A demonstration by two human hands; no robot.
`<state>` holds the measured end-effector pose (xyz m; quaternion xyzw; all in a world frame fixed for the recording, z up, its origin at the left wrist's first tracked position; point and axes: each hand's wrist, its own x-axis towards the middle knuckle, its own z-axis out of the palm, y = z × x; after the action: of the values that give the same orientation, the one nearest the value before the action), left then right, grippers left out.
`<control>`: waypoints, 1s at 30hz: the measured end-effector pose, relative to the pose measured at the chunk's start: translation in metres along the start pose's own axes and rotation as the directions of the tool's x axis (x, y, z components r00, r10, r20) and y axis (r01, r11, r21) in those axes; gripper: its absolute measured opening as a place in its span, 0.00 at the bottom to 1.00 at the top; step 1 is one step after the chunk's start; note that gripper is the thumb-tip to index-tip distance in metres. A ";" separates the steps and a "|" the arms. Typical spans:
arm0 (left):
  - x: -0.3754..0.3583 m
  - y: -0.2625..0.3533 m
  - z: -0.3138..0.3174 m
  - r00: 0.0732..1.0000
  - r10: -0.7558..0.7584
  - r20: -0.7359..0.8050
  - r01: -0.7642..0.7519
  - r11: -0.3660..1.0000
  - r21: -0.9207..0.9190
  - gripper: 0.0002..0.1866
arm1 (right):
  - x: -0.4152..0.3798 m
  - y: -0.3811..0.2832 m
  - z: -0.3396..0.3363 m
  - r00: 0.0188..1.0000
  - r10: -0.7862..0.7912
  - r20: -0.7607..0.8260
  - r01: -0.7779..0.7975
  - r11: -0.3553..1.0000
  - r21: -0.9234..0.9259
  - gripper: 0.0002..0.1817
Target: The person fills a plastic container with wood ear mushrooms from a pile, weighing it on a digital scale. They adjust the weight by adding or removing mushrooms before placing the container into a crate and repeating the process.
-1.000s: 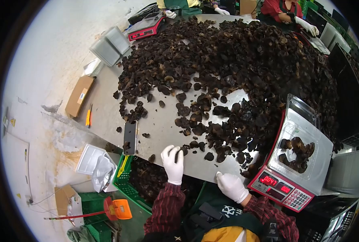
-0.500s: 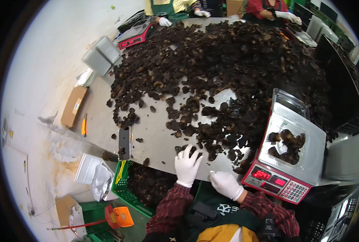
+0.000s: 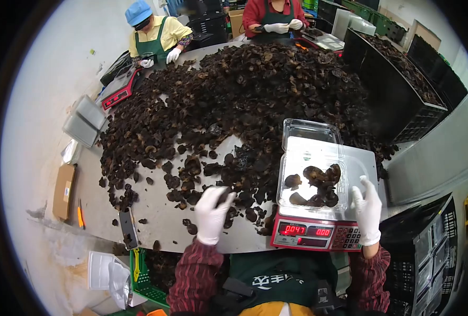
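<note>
My left hand [image 3: 211,217], in a white glove, is closed around a dark piece of wood ear mushroom [image 3: 223,197] above the table's near part. My right hand [image 3: 369,215], also gloved, is raised at the right side of the red-and-silver digital scale [image 3: 357,174], fingers apart and nothing in them. An open clear plastic clamshell box [image 3: 285,197] lies on the scale's plate, its lid folded back. Several wood ear pieces [image 3: 322,181] rest inside it. The scale's red display [image 3: 295,229] reads 0.047.
A wide heap of wood ears [image 3: 276,79] covers much of the metal table [image 3: 157,181]. A black crate [image 3: 392,84] stands at right, a green crate [image 3: 144,276] below left. Two co-workers in green aprons [image 3: 163,39] work across the table near another scale [image 3: 121,90].
The view has swung right and up. My left hand has lifted off the table with a wood ear piece. My right hand has gone from the table's near edge to the scale's right side.
</note>
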<state>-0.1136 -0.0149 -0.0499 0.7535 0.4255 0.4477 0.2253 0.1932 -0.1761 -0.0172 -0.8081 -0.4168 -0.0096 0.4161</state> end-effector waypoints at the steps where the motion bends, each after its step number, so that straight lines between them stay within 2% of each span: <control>1: 0.015 0.020 0.014 0.989 0.150 0.002 -0.150 0.987 -0.050 0.11 | 0.003 0.009 0.003 0.970 0.177 0.165 -0.185 0.982 0.030 0.17; 2: 0.029 0.035 0.029 0.952 0.305 0.030 -0.302 0.950 -0.082 0.12 | -0.001 0.035 0.018 0.992 -0.012 0.125 0.015 1.000 -0.021 0.19; 3: 0.041 0.052 0.042 0.890 0.449 0.071 -0.440 0.890 -0.120 0.13 | 0.000 0.022 0.019 0.979 0.079 0.186 -0.088 0.995 0.036 0.19; 4: 0.048 0.067 0.053 0.848 0.503 0.170 -0.472 0.861 -0.189 0.14 | 0.001 0.006 0.018 0.952 0.163 0.261 -0.191 0.978 0.087 0.18; 5: 0.055 0.076 0.069 0.773 0.605 0.189 -0.565 0.793 -0.227 0.14 | 0.001 0.001 0.020 0.948 0.182 0.262 -0.218 0.969 0.115 0.18; 6: 0.056 0.089 0.081 0.716 0.563 0.413 -0.539 0.821 -0.187 0.14 | 0.001 -0.003 0.022 0.942 0.199 0.270 -0.244 0.959 0.143 0.18; 7: 0.054 0.087 0.102 0.641 0.588 0.494 -0.596 0.787 -0.163 0.16 | 0.002 -0.005 0.023 0.955 0.160 0.250 -0.190 0.977 0.099 0.18; 8: 0.054 0.096 0.107 0.570 0.514 0.640 -0.600 0.794 -0.103 0.21 | 0.001 0.008 0.030 0.968 0.117 0.223 -0.138 0.987 0.082 0.18; 10: 0.048 0.100 0.106 0.597 0.562 0.572 -0.626 0.772 -0.105 0.24 | 0.002 0.007 0.031 0.976 0.070 0.205 -0.088 0.993 0.082 0.18; 12: 0.046 0.100 0.099 0.627 0.577 0.524 -0.583 0.793 -0.175 0.27 | 0.005 -0.003 0.024 0.959 0.115 0.258 -0.133 0.989 0.056 0.17; 13: 0.050 0.102 0.091 0.644 0.581 0.497 -0.556 0.802 -0.217 0.24 | 0.006 -0.009 0.020 0.948 0.141 0.285 -0.178 0.978 0.109 0.17; 14: 0.051 0.096 0.084 0.702 0.589 0.400 -0.548 0.806 -0.226 0.22 | 0.006 -0.011 0.019 0.935 0.167 0.313 -0.224 0.961 0.159 0.17; 15: 0.053 0.085 0.076 0.744 0.557 0.369 -0.518 0.830 -0.207 0.21 | 0.004 0.011 0.029 0.974 0.032 0.223 -0.069 0.985 0.160 0.17; 16: 0.055 0.069 0.067 0.782 0.525 0.337 -0.489 0.851 -0.190 0.20 | 0.005 0.008 0.028 0.974 0.032 0.226 -0.070 0.984 0.162 0.17; 18: 0.056 0.020 0.049 0.871 0.364 0.331 -0.411 0.908 0.085 0.24 | 0.004 -0.002 0.023 0.970 0.080 0.231 -0.116 0.983 0.143 0.16; 20: 0.047 -0.022 0.031 0.956 0.042 0.291 -0.143 0.931 0.335 0.28 | 0.003 -0.004 0.022 0.971 0.100 0.217 -0.136 0.978 0.159 0.15; 22: 0.033 -0.052 0.015 0.938 -0.038 0.344 -0.162 0.829 0.535 0.33 | 0.004 -0.004 0.022 0.972 0.122 0.201 -0.158 0.972 0.175 0.15; 23: 0.024 -0.075 0.012 0.912 -0.053 0.407 -0.153 0.877 0.456 0.35 | 0.004 -0.004 0.022 0.971 0.134 0.196 -0.169 0.970 0.175 0.14; 24: 0.016 -0.098 0.009 0.901 0.009 0.433 -0.169 0.928 0.332 0.31 | 0.004 -0.003 0.022 0.970 0.145 0.192 -0.180 0.968 0.175 0.14; 26: 0.010 -0.119 0.002 0.918 -0.053 0.392 0.019 0.996 0.092 0.23 | 0.005 0.012 0.027 0.980 0.111 0.166 -0.139 0.975 0.171 0.14; 27: 0.010 -0.124 -0.002 0.950 -0.070 0.305 0.040 0.994 0.105 0.16 | 0.005 0.017 0.029 0.988 0.070 0.138 -0.093 0.981 0.168 0.14; 28: 0.010 -0.125 -0.007 0.962 -0.168 0.215 0.174 0.985 -0.007 0.13 | 0.005 0.014 0.028 0.988 0.073 0.138 -0.096 0.981 0.167 0.14; 30: 0.015 -0.130 -0.020 0.929 -0.339 0.148 0.356 0.928 -0.108 0.10 | 0.006 0.006 0.024 0.973 0.164 0.164 -0.199 0.954 0.225 0.14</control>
<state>-0.1841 0.0666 -0.1260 0.6764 0.5063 0.3793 0.3773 0.1932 -0.1577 -0.0347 -0.7854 -0.3676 0.1374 0.4787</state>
